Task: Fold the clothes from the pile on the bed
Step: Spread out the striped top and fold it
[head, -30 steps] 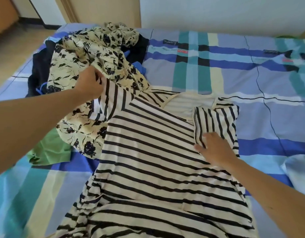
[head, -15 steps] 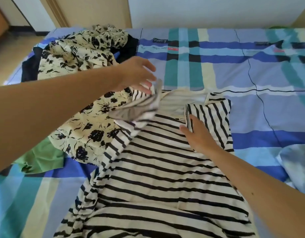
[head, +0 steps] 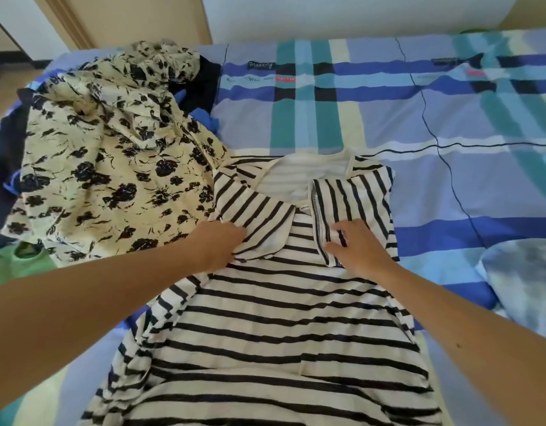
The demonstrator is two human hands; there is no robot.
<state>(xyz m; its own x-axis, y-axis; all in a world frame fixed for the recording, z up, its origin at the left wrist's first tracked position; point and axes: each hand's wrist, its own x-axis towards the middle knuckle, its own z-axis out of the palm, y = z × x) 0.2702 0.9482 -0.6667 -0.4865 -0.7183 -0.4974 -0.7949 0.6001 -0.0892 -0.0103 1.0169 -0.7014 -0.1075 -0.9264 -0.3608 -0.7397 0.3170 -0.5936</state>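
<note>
While the left hand grips one striped shirt sleeve, the right hand lies flat on the other.

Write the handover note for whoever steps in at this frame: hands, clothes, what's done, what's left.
Left hand: grips the sleeve on its side of the striped shirt, turned in over the chest.
Right hand: fingers flat, pressing on the other sleeve, also turned in.
The shirt lies spread on the bed, collar away from the person.
Pile: unfolded, at the bed's far left, touching the shirt's shoulder.
Done: both sleeves folded in.
Left: fold the shirt's body, set it aside, then work through the pile.
</note>
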